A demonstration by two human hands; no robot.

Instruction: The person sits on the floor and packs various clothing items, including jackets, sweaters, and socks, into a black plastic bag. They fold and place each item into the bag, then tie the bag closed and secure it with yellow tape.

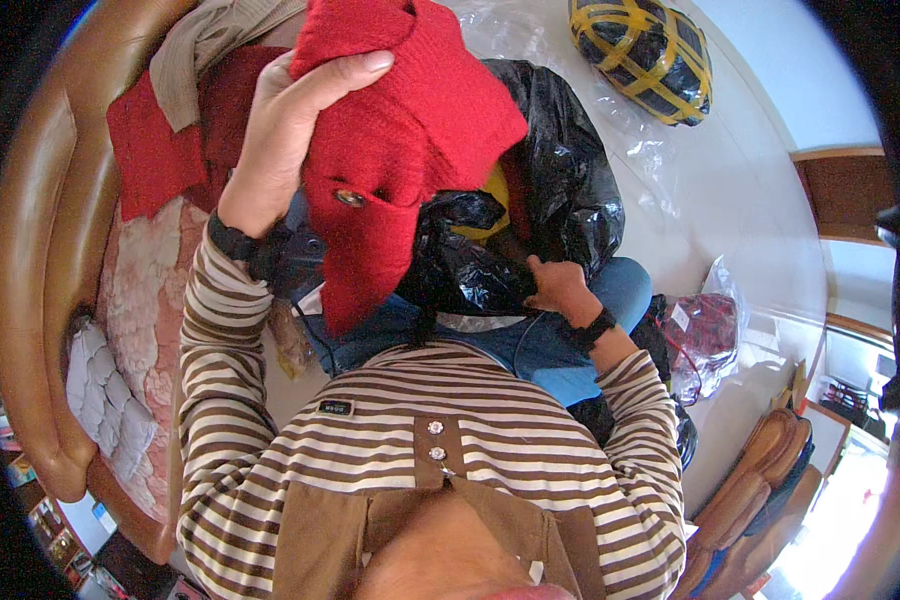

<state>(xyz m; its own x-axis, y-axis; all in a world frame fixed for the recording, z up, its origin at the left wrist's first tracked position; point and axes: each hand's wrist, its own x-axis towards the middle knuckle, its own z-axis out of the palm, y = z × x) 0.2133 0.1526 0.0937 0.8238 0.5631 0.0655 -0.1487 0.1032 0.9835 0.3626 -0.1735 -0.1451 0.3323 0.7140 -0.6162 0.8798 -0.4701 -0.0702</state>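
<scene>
My left hand (300, 105) is raised and grips a red knitted garment (405, 112), with the thumb pressed over the fabric. A button shows on the garment, and its lower end hangs down over my jeans (622, 289). In my right hand (562, 289) is the near edge of a black plastic bag (570, 165), which rests at my lap. Through the bag's mouth I see a yellow thing (495, 202) and some dark red cloth; what else lies inside is hidden.
At left stands a brown leather sofa (34, 262) bearing a beige knitted garment (180, 75), red cloth (150, 150) and a pink patterned cover (150, 277). A black bundle bound in yellow tape (645, 60) sits on the floor ahead. Clear plastic-wrapped red cloth (701, 326) lies at right.
</scene>
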